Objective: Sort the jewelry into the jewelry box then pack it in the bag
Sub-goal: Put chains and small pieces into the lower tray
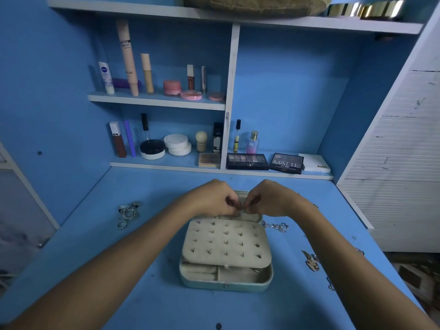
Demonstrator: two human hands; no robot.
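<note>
Jewelry box, open, at the middle of the blue desk. A cream stud panel lies tilted over the tray, its rows of holes carrying earring posts; only the near strip of tray compartments shows below it. The far part of the box is hidden behind the hands.

Left hand and right hand meet over the far edge of the panel, fingers curled, fingertips pinched together on a small metal piece — too small to identify, and which hand bears it cannot be told.

Rings lie in a loose cluster on the desk left of the box, well apart from it. A silver chain lies just beside the box's right far corner; a gold piece lies farther right, partly hidden by the right forearm. More chain bits near the right desk edge are too blurred to tell apart.

Open desk surface lies to the left and in front of the box; a dark spot marks the near edge. On the right the desk ends at a white slatted panel.

Behind, shelves hold cosmetics; eyeshadow palettes lie on the lowest one. A tan object on the top shelf is cut off by the frame.
</note>
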